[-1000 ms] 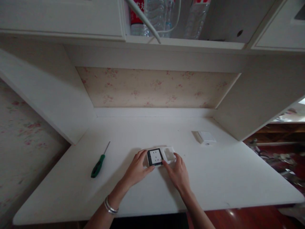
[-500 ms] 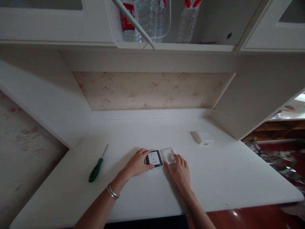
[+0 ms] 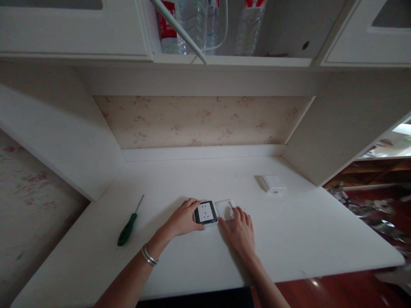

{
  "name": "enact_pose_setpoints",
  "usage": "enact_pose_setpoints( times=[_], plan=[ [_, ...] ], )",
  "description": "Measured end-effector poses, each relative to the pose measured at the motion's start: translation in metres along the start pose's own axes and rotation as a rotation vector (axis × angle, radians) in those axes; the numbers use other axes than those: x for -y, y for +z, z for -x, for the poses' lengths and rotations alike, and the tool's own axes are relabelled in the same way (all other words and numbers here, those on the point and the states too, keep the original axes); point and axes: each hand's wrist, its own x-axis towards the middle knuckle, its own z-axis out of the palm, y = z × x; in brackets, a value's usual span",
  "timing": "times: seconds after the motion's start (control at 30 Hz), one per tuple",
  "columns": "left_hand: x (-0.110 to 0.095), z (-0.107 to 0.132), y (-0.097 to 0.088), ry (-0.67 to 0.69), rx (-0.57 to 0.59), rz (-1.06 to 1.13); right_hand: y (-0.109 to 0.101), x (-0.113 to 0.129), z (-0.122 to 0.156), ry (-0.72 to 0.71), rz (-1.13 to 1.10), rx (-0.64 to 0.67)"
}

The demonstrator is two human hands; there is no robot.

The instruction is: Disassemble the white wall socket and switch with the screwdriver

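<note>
On the white desk lies a wall socket (image 3: 206, 212) with a white face and a dark surround. My left hand (image 3: 183, 219) grips it from the left, fingers at its upper edge and thumb along the lower one. Right beside the socket is a white cover plate (image 3: 225, 209), lying flat. My right hand (image 3: 239, 229) holds that plate between thumb and fingers at its lower and right edges, and the fingers hide part of it. A screwdriver (image 3: 127, 229) with a green handle rests to the left, apart from both hands.
Another white square box-like piece (image 3: 272, 183) sits on the desk (image 3: 180, 273) towards the back right. Side panels close in the desk at left and right. Overhead, a cabinet shelf (image 3: 231, 60) holds plastic bottles (image 3: 250, 30), and a pale cable (image 3: 183, 32) hangs in front.
My left thumb has moved off the socket's face down to its lower edge. My right hand stays on the cover plate. The whole view has shifted slightly.
</note>
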Motion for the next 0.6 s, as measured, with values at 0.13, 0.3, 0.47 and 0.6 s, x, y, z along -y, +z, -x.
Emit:
enact_pose_setpoints(
  times=[0.13, 0.3, 0.47, 0.6],
  plan=[
    [0.000, -0.001, -0.001, -0.005, -0.018, 0.021, 0.000, -0.002, 0.000, 0.021, -0.048, -0.017],
    [0.003, -0.004, 0.000, 0.008, -0.001, 0.024, 0.002, -0.006, 0.002, 0.004, -0.113, -0.053],
    [0.005, -0.010, -0.003, -0.002, 0.065, -0.016, 0.001, -0.008, 0.005, -0.008, -0.163, -0.075],
    [0.006, -0.017, -0.003, -0.030, 0.103, -0.051, -0.003, -0.007, 0.007, -0.018, -0.202, -0.081]
  ],
)
